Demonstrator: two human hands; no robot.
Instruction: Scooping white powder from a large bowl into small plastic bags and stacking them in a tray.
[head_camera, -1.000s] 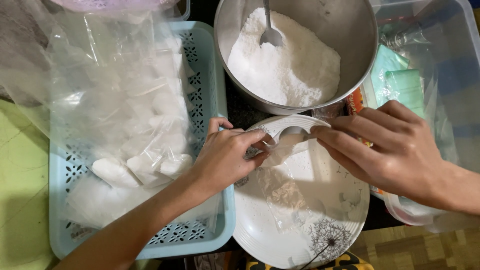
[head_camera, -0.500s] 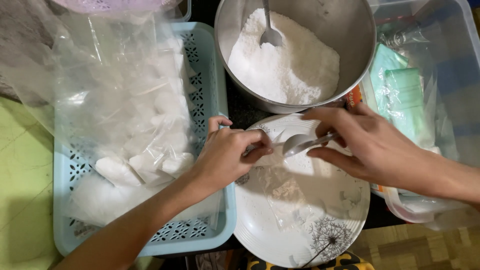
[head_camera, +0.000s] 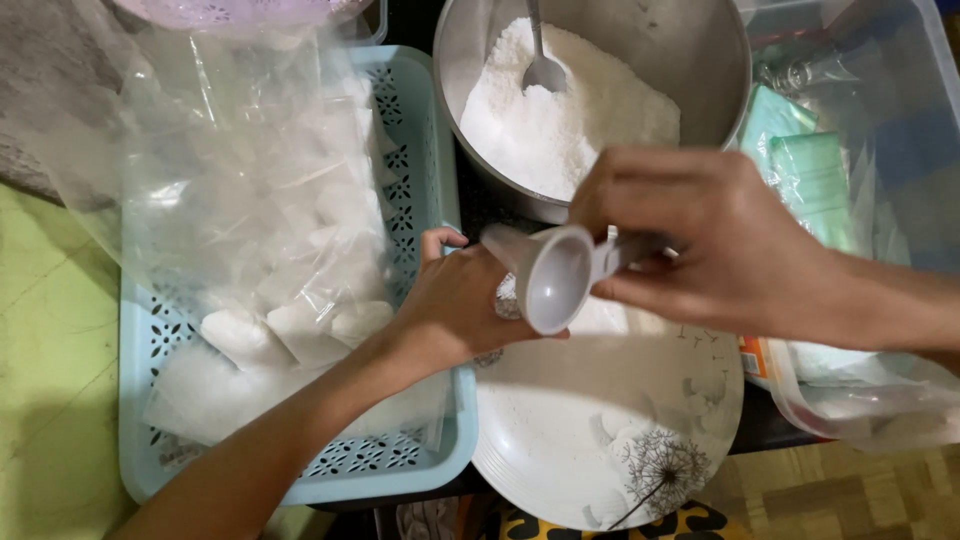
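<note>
Right hand pinches a grey funnel lying sideways, mouth toward the camera, just right of the clenched left hand.

My left hand reaches in from the lower left, forearm angled up across the frame, fingers curled loosely and thumb raised. My right hand comes in from the right, held higher, fingers and thumb pinched together, knuckles up, wrist straight and level.

Light-blue lattice basket, white plate with dark dandelion print.
</note>
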